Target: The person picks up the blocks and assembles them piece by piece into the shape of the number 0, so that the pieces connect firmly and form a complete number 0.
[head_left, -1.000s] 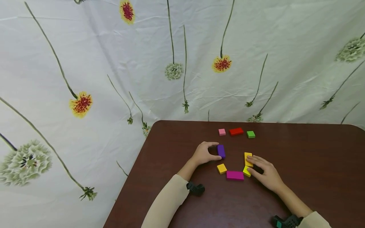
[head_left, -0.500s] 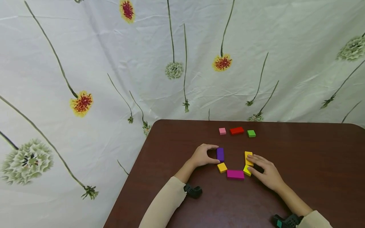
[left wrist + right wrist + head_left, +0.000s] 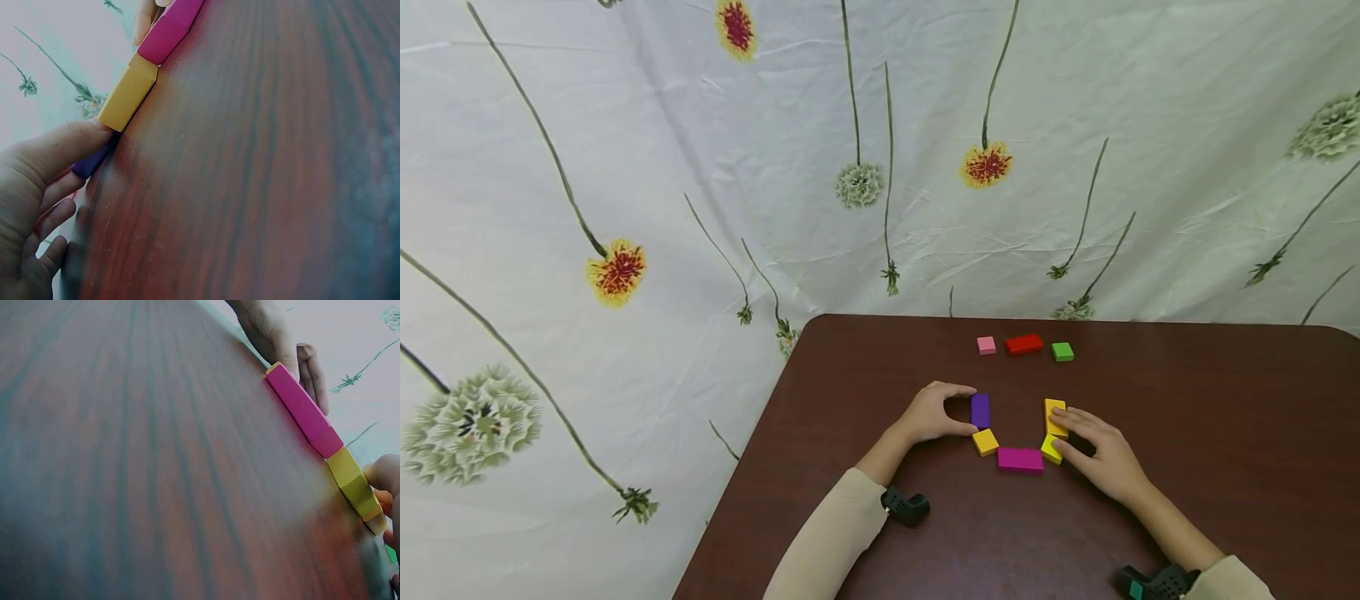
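My left hand [image 3: 927, 412] grips a purple rectangular block [image 3: 981, 411] between thumb and index finger, one at each end. Its near end meets the corner of an orange-yellow square block [image 3: 985, 442]. In the left wrist view the thumb covers much of the purple block [image 3: 95, 157]. To the right lies a magenta rectangular block [image 3: 1020, 460]. My right hand [image 3: 1101, 454] has its fingers over a yellow-orange rectangular block [image 3: 1055, 416] and its thumb against a bright yellow block [image 3: 1051, 449], holding this pair. In the right wrist view the bright yellow block [image 3: 353, 481] adjoins the magenta one.
Farther back on the brown table [image 3: 1210, 400] stand a pink block [image 3: 987, 346], a red block [image 3: 1024, 344] and a green block [image 3: 1062, 352] in a row. A floral cloth [image 3: 917, 225] hangs behind the table's far edge.
My left hand has drawn the purple block toward the near side, bringing it up to the orange-yellow square block. My right hand has stayed in place on the yellow blocks.
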Tool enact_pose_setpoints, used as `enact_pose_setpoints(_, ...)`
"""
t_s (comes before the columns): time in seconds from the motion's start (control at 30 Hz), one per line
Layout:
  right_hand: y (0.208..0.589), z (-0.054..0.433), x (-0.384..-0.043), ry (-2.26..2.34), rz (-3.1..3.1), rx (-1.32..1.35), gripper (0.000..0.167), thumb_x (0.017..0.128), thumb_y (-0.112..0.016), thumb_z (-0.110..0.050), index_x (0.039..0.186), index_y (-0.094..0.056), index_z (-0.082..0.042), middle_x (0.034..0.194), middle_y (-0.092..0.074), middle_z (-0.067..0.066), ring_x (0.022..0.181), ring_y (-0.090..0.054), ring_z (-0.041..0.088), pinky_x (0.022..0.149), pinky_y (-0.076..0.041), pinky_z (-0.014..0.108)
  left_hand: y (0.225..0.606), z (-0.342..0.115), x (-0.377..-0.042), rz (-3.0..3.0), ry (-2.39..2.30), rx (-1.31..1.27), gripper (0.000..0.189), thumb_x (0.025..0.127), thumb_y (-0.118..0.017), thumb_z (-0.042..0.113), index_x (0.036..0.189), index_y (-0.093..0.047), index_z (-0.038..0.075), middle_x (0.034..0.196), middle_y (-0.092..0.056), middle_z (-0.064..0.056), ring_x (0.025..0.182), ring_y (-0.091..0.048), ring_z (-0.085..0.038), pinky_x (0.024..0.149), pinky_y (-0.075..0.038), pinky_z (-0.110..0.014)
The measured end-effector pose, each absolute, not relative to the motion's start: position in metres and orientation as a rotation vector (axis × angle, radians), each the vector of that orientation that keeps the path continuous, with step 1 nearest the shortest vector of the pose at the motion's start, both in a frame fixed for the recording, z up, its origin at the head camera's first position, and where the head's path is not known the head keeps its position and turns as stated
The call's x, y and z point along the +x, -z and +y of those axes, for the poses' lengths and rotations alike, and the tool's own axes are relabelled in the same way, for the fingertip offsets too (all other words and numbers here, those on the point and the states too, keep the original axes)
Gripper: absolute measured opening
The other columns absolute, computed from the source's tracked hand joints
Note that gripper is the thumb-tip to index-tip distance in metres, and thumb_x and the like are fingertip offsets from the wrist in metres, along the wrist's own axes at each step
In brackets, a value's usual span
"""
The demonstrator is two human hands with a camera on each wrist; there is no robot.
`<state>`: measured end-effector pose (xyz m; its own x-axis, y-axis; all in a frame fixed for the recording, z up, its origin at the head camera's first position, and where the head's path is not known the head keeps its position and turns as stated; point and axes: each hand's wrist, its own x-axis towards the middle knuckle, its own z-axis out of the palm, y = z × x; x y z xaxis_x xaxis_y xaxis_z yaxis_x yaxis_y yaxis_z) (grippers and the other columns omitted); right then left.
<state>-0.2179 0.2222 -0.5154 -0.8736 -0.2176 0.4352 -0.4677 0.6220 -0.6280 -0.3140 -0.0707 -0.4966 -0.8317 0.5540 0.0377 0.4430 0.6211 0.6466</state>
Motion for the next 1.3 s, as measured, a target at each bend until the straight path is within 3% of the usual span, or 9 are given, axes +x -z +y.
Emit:
enact_pose_setpoints(0.37,0.516,0.222,-0.218,-1.114,-2.531,0.560,0.038,0.086,-0.074,-0.013,0.121,-0.068,-0.002,0.126,-0.063,0.014,0.124,-0.050,0.029,0.091,-0.039,0.064,0.495,-0.074,-0.316,2.652,-0.982,0.861,0.065,0.077,-0.083,0.036,0.135,-0.060,0.016,0.132,-0.061,0.001,0.119,-0.049,-0.019,0.103,-0.038,-0.035)
enact_pose_setpoints(0.8,0.515,0.223,-0.218,-1.116,-2.523,0.558,0.038,0.085,-0.074,-0.012,0.121,-0.068,-0.003,0.126,-0.064,0.014,0.122,-0.050,0.034,0.091,-0.039,0.064,0.491,-0.078,-0.316,2.610,-0.948,0.887,0.066,0.079,-0.081,0.033,0.138,-0.057,0.016,0.135,-0.058,0.000,0.124,-0.048,-0.020,0.106,-0.036,-0.038)
enact_pose_setpoints(1.03,0.516,0.223,-0.217,-1.112,-2.527,0.560,0.038,0.086,-0.074,-0.013,0.122,-0.068,-0.002,0.126,-0.063,0.015,0.121,-0.050,0.035,0.091,-0.039,0.064,0.487,-0.081,-0.310,2.538,-1.085,0.892,0.057,0.081,-0.069,0.014,0.137,-0.057,0.012,0.138,-0.056,-0.004,0.128,-0.047,-0.020,0.107,-0.037,-0.037)
enact_pose_setpoints(1.17,0.515,0.223,-0.217,-1.110,-2.528,0.557,0.039,0.085,-0.074,-0.012,0.122,-0.068,-0.002,0.126,-0.063,0.015,0.122,-0.050,0.033,0.091,-0.039,0.065,0.486,-0.076,-0.301,2.581,-1.113,0.988,0.049,0.089,-0.069,0.021,0.135,-0.059,0.010,0.136,-0.058,-0.004,0.127,-0.048,-0.020,0.107,-0.036,-0.036)
enact_pose_setpoints(1.3,0.515,0.223,-0.217,-1.114,-2.534,0.551,0.039,0.086,-0.074,-0.013,0.122,-0.068,-0.002,0.127,-0.063,0.015,0.122,-0.051,0.032,0.091,-0.039,0.065,0.487,-0.069,-0.292,2.678,-1.044,1.055,0.051,0.088,-0.073,0.033,0.133,-0.062,0.012,0.134,-0.060,-0.002,0.127,-0.048,-0.020,0.107,-0.036,-0.035)
